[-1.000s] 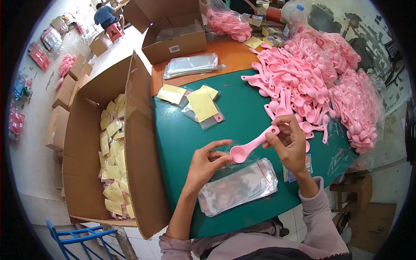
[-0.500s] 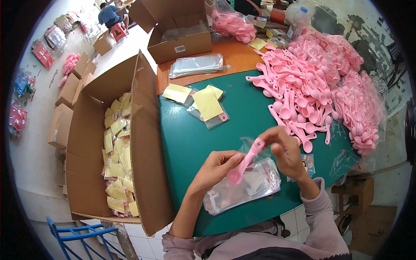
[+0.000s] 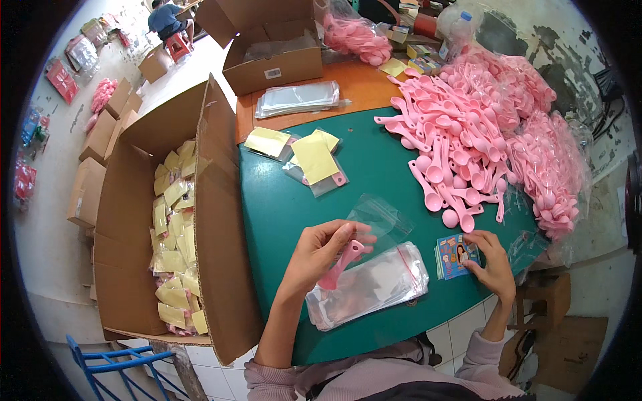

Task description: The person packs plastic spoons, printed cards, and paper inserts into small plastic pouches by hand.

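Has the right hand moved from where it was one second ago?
Yes. The right hand left the pink spoon and went right, toward the table edge, onto the small stack of printed cards.

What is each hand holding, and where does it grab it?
The left hand holds a pink spoon by its handle, together with a clear plastic bag. The right hand touches the top of a stack of printed cards.
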